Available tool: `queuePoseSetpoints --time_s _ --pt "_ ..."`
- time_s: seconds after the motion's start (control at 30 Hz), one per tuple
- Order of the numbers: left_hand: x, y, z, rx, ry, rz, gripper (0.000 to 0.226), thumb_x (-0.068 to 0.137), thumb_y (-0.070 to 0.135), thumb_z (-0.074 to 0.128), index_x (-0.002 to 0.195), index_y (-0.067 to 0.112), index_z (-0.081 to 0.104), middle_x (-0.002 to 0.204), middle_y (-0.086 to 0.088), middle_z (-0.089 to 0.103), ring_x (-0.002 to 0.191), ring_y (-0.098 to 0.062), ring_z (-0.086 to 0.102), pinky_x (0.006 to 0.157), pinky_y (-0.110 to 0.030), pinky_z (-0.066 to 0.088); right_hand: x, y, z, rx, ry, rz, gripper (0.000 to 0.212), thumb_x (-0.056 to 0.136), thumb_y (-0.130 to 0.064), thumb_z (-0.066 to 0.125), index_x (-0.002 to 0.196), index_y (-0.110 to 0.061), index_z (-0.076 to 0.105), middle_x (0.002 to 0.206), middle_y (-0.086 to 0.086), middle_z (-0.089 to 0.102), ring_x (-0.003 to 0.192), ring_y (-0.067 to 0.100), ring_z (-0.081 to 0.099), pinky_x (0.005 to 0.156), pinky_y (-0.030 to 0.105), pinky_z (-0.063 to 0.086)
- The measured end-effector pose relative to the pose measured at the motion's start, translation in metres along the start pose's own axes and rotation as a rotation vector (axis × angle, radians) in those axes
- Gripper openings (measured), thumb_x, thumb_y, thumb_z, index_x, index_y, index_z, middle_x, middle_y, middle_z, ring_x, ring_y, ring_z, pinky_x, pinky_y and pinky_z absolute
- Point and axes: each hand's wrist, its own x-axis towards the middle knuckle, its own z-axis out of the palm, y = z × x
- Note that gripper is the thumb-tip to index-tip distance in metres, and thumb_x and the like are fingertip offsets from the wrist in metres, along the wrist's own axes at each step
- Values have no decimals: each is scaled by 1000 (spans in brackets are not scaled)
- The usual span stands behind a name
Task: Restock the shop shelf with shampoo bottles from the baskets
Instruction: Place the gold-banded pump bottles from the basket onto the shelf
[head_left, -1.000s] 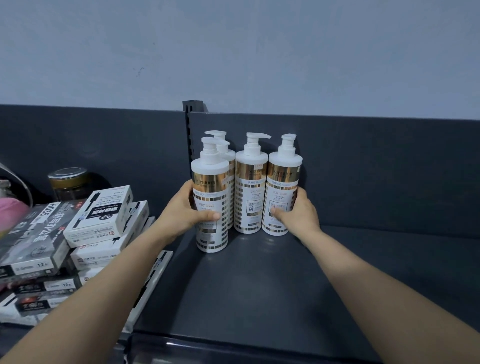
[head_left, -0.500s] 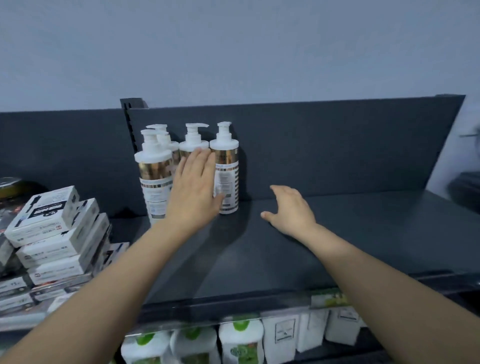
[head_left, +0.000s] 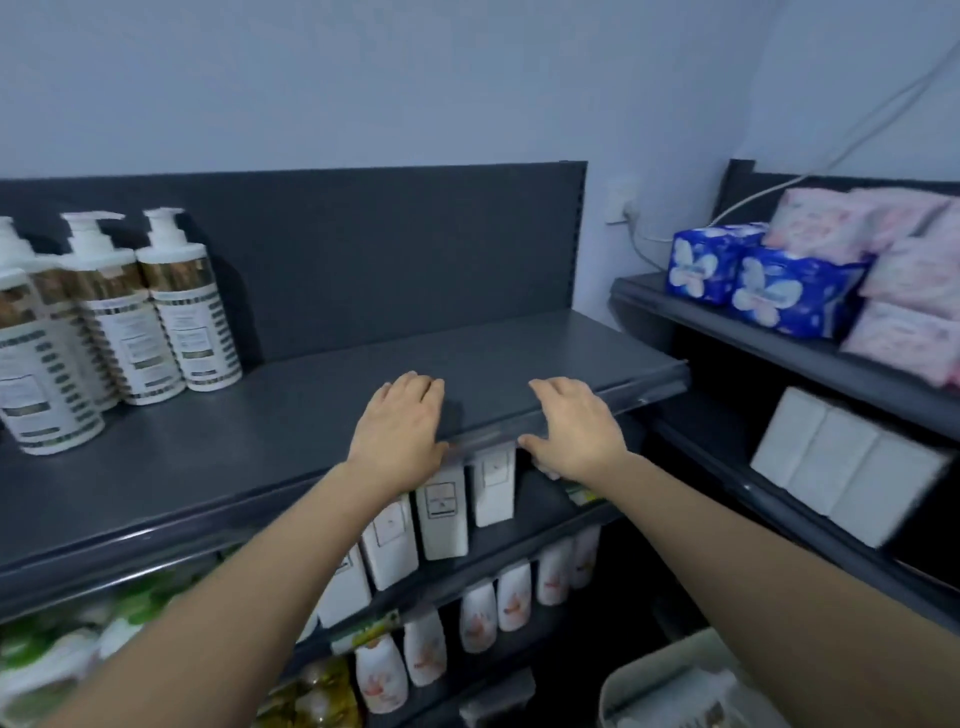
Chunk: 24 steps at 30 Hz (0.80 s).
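Note:
Several white pump shampoo bottles (head_left: 179, 306) with gold bands stand upright at the left end of the dark grey top shelf (head_left: 322, 410). My left hand (head_left: 400, 426) hovers palm down over the shelf's front edge, fingers loosely together, holding nothing. My right hand (head_left: 571, 423) is a little to its right, also empty, fingers spread over the front lip. Both hands are well away from the bottles. A pale basket (head_left: 670, 686) shows at the bottom right, partly behind my right forearm.
Below are white boxed bottles (head_left: 441, 512), peach-labelled bottles (head_left: 478, 616) and green-capped items (head_left: 62, 639). A second shelf unit on the right carries blue packs (head_left: 769, 283), pink packs (head_left: 904, 270) and white blocks (head_left: 841, 467). A wall socket with cable (head_left: 626, 210) sits between units.
Both hands let go of the bottles and drew back to the right toward the shelf's front edge. The view swung right and down, so the bottles now sit far left.

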Motion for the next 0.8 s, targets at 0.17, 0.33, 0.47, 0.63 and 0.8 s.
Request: queuePoseSetpoints --time_s 0.17,0.33,0.47,0.63,0.8 --pt "-3 86 19 -88 -25 104 65 88 33 62 142 8 34 144 -8 39 138 -26 29 110 -35 29 -66 70 6 -11 -18 107 62 86 -36 65 138 -10 45 137 11 49 129 30 41 102 37 36" --pt "-10 153 53 -130 -120 199 67 87 30 61 143 9 33 142 -8 39 135 -25 31 106 -35 33 -121 125 18 -29 -126 216 66 90 -42 62 144 -14 36 144 9 41 134 28 35 107 38 37" --pt "-17 199 86 -176 -196 294 64 85 28 62 140 10 37 137 -8 43 128 -25 38 102 -33 36 -157 159 40 16 -217 329 68 90 -43 62 145 -14 36 146 9 40 135 28 35 107 39 37" --pt "-20 247 134 -192 -326 405 70 88 34 62 145 12 30 144 -8 37 133 -25 34 107 -36 35 -188 194 71 41 -322 473 60 88 -43 62 137 -15 44 135 9 48 127 28 42 98 36 40" --pt "-23 281 184 -223 -437 506 66 91 23 54 149 10 24 147 -9 34 135 -26 31 101 -34 36 -211 222 103 83 -387 633 58 88 -42 62 136 -14 45 130 9 50 123 28 47 96 36 43"
